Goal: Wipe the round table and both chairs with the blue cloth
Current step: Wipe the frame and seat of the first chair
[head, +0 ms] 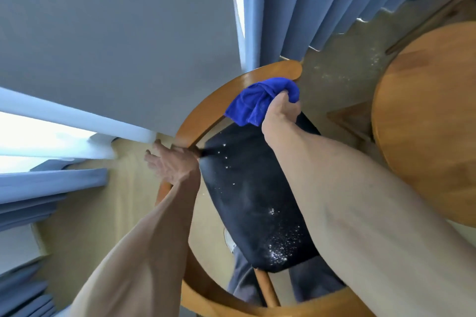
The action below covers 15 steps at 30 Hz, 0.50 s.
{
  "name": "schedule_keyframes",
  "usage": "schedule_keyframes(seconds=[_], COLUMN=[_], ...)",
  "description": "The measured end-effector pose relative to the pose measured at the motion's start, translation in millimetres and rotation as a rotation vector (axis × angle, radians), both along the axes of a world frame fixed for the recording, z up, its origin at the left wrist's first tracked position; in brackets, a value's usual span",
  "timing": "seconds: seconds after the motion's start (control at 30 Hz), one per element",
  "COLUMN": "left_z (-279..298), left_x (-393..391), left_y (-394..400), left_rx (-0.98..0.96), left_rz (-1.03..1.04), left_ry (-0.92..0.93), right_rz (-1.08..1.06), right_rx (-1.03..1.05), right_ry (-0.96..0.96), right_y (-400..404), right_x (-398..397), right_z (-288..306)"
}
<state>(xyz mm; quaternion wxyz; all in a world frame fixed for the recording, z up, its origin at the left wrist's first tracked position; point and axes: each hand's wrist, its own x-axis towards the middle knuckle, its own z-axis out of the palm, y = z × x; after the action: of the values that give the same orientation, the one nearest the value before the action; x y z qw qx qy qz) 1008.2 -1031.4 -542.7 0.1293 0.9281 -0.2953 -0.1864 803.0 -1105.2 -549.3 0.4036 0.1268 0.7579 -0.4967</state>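
The right hand bunches the blue cloth against the curved wooden backrest of the chair, above its dark, speckled seat. The left hand grips the chair's rail. The round worktop stands well right.

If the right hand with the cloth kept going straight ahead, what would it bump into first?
Probably the chair's curved wooden rail: the right hand already holds the blue cloth against it. Beyond lie floor and curtain; depth is unclear.
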Motion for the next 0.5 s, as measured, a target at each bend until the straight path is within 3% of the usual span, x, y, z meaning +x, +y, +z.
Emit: schedule_keyframes(seconds=[0.17, 0.33, 0.4, 0.5], left_z=[-6.7, -18.5, -30.0, -50.9], left_x=[-79.7, -109.6, -115.7, -119.2], left_y=[-14.3, 5.8, 19.7, 61.5], left_rx=[0.03, 0.002, -0.001, 0.058], left_rz=[0.023, -0.073, -0.15, -0.428], left_ry=[-0.06, -0.111, -0.146, -0.157], right_rz=[0.041, 0.432, 0.523, 0.54], right_rx=[-0.052, 0.018, 0.013, 0.055], right_ry=[0.255, 0.474, 0.526, 0.528], right_y=[-18.5, -31.9, -30.0, -7.3], right_x=[-65.6, -108.6, -115.1, -114.9], right_z=[-2.2, -23.8, -29.8, -45.4])
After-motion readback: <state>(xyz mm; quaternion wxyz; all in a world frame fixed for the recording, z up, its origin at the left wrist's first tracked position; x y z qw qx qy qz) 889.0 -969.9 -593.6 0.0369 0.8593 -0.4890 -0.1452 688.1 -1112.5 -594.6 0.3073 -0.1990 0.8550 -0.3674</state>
